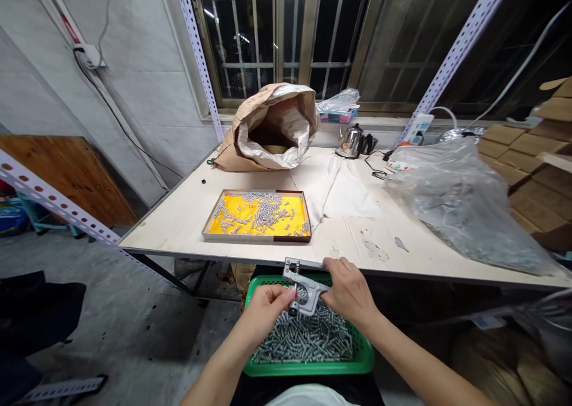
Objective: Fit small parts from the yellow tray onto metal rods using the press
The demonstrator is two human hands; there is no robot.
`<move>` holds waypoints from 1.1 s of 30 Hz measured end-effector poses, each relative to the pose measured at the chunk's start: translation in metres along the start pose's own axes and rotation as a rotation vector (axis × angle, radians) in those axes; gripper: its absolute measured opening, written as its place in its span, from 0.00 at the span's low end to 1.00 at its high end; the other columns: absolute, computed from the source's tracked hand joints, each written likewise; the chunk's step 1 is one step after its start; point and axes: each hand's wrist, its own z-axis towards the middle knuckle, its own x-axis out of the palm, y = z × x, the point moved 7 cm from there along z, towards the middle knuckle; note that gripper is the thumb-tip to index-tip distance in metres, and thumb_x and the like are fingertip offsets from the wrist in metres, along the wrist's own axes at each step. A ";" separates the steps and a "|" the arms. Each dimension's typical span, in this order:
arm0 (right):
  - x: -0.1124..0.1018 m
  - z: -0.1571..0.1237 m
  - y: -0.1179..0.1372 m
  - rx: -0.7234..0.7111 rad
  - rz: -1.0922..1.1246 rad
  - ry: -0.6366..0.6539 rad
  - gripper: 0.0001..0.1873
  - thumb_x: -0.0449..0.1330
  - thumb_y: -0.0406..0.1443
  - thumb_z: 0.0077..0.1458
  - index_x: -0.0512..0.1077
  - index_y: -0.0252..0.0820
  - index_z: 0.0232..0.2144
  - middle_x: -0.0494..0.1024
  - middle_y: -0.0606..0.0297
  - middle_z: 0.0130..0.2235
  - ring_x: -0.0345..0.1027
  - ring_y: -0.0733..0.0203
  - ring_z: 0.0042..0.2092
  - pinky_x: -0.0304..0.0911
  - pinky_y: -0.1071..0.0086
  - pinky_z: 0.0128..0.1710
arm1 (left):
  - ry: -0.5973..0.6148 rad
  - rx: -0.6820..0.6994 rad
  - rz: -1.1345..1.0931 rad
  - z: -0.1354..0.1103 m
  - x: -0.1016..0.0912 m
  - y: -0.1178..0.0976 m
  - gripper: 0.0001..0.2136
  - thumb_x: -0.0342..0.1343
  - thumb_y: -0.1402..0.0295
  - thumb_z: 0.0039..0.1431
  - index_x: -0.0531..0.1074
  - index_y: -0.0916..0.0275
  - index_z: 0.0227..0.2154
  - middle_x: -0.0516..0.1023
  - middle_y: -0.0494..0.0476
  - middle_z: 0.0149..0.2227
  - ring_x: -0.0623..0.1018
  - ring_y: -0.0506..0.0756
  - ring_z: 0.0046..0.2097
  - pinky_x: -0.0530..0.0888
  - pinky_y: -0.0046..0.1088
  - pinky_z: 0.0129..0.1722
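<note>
My right hand [351, 293] is wrapped round the handles of a grey metal hand press tool [308, 294], which has a spring at its top and a black knob below. At the tool's jaw my left hand [270, 307] is closed in a pinch; a bit of red shows by the fingertips, but the small part there is too hidden to name. Directly below both hands, a green plastic basket [308, 369] holds a heap of small silvery metal fasteners [308, 337]. More of these small metal pieces [268, 209] lie scattered in a shallow tray [239, 238] with a yellow lining.
On the table [179, 227] a large paper sack [236, 146] lies with its mouth facing me. A steel kettle [351, 142] stands near the window. To the right are a clear plastic bag [465, 209] and stacked cardboard boxes [531, 161]. The table's front edge runs just beyond the tool.
</note>
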 end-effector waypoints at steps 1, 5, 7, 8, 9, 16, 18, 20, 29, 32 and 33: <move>-0.002 0.001 0.001 0.009 -0.009 -0.007 0.05 0.55 0.31 0.43 0.65 0.41 0.27 0.69 0.62 0.28 0.60 0.58 0.33 0.53 0.67 0.33 | 0.010 -0.002 0.012 0.000 0.000 0.002 0.18 0.59 0.53 0.48 0.73 0.65 0.20 0.70 0.51 0.21 0.66 0.51 0.28 0.60 0.27 0.32; -0.009 -0.001 0.006 -0.010 -0.019 -0.065 0.08 0.57 0.38 0.51 0.67 0.39 0.33 0.72 0.55 0.41 0.62 0.53 0.44 0.58 0.61 0.45 | -0.023 -0.070 0.056 0.001 -0.002 0.013 0.11 0.62 0.62 0.42 0.72 0.65 0.18 0.70 0.50 0.20 0.66 0.51 0.27 0.60 0.27 0.31; -0.008 -0.006 0.006 0.000 -0.027 -0.089 0.15 0.57 0.39 0.52 0.67 0.37 0.41 0.69 0.51 0.48 0.60 0.49 0.52 0.56 0.54 0.53 | -0.058 -0.059 0.075 0.001 -0.004 0.014 0.09 0.61 0.64 0.41 0.72 0.65 0.17 0.70 0.50 0.21 0.66 0.51 0.27 0.60 0.27 0.31; -0.007 -0.010 0.005 0.013 -0.037 -0.090 0.18 0.57 0.40 0.52 0.66 0.36 0.44 0.68 0.50 0.50 0.58 0.47 0.54 0.53 0.51 0.56 | -0.078 -0.030 0.080 0.001 -0.005 0.012 0.09 0.60 0.64 0.42 0.71 0.64 0.17 0.71 0.51 0.22 0.67 0.51 0.28 0.61 0.27 0.31; -0.005 -0.014 0.003 0.026 -0.049 -0.086 0.21 0.56 0.40 0.52 0.64 0.36 0.46 0.66 0.48 0.52 0.56 0.45 0.56 0.50 0.47 0.58 | -0.106 0.006 0.080 0.000 -0.008 0.009 0.09 0.60 0.64 0.43 0.71 0.64 0.18 0.71 0.51 0.23 0.68 0.52 0.29 0.62 0.27 0.31; 0.010 -0.054 -0.019 -0.005 -0.077 -0.031 0.25 0.54 0.35 0.44 0.62 0.38 0.47 0.64 0.48 0.53 0.56 0.39 0.57 0.49 0.38 0.57 | -0.220 0.136 0.346 -0.010 -0.029 0.014 0.07 0.56 0.66 0.50 0.71 0.63 0.21 0.74 0.56 0.28 0.73 0.56 0.34 0.66 0.30 0.36; 0.010 -0.064 -0.028 -0.017 -0.089 -0.048 0.25 0.54 0.36 0.43 0.62 0.39 0.48 0.64 0.48 0.52 0.58 0.38 0.55 0.52 0.37 0.55 | -0.118 0.139 0.530 -0.007 -0.030 0.017 0.06 0.58 0.66 0.49 0.74 0.63 0.25 0.76 0.57 0.31 0.74 0.58 0.37 0.66 0.30 0.38; 0.008 -0.069 -0.035 -0.037 -0.106 -0.081 0.24 0.54 0.37 0.45 0.62 0.40 0.47 0.64 0.48 0.52 0.59 0.38 0.53 0.54 0.37 0.52 | -0.106 0.151 0.696 0.004 -0.044 0.005 0.09 0.59 0.63 0.51 0.77 0.63 0.31 0.78 0.59 0.34 0.76 0.59 0.39 0.67 0.30 0.39; 0.008 -0.068 -0.037 -0.065 -0.051 -0.129 0.25 0.56 0.37 0.42 0.63 0.43 0.47 0.64 0.50 0.52 0.61 0.39 0.51 0.57 0.42 0.50 | -0.663 -0.119 0.970 0.100 -0.175 -0.103 0.13 0.54 0.65 0.61 0.72 0.70 0.44 0.74 0.68 0.46 0.75 0.60 0.47 0.71 0.38 0.46; 0.015 -0.068 -0.036 -0.095 -0.069 -0.125 0.26 0.57 0.37 0.41 0.63 0.44 0.47 0.64 0.51 0.52 0.61 0.39 0.51 0.57 0.42 0.50 | -0.694 -0.157 0.939 0.116 -0.182 -0.105 0.17 0.55 0.63 0.61 0.68 0.66 0.50 0.71 0.63 0.50 0.75 0.58 0.47 0.74 0.41 0.45; 0.016 -0.067 -0.037 -0.087 -0.066 -0.128 0.27 0.57 0.37 0.41 0.63 0.44 0.47 0.64 0.50 0.52 0.61 0.38 0.51 0.56 0.42 0.50 | -0.699 -0.161 0.927 0.119 -0.182 -0.104 0.17 0.55 0.63 0.61 0.67 0.66 0.50 0.71 0.63 0.50 0.75 0.58 0.47 0.74 0.41 0.45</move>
